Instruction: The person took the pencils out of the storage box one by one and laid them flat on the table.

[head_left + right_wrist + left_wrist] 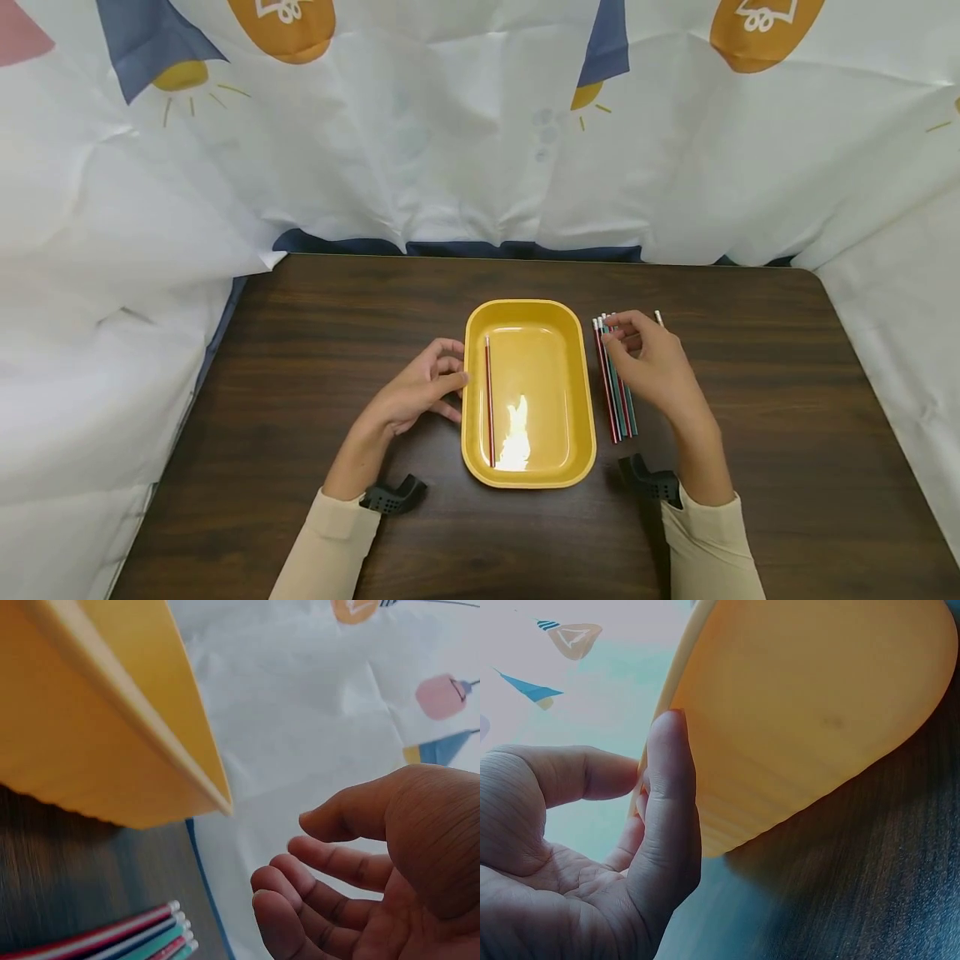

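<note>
A yellow tray (528,479) lies on the table with a single dark red pencil (490,400) inside, near its left wall. My left hand (422,383) pinches the tray's left rim. In the left wrist view, the thumb is at the rim and a finger lies along the outer wall. Right of the tray is a row of red, green and dark pencils (615,392) with white ends. Above their far ends hovers my right hand (651,358), fingers loosely bent and holding nothing. Another pencil's white end (658,317) shows beyond this hand, which hides the rest.
The dark wood table (337,317) has its far edge behind the tray. A white curtain (465,150) with lamp prints hangs along the back and both sides. Dark bands (396,503) sit on both wrists.
</note>
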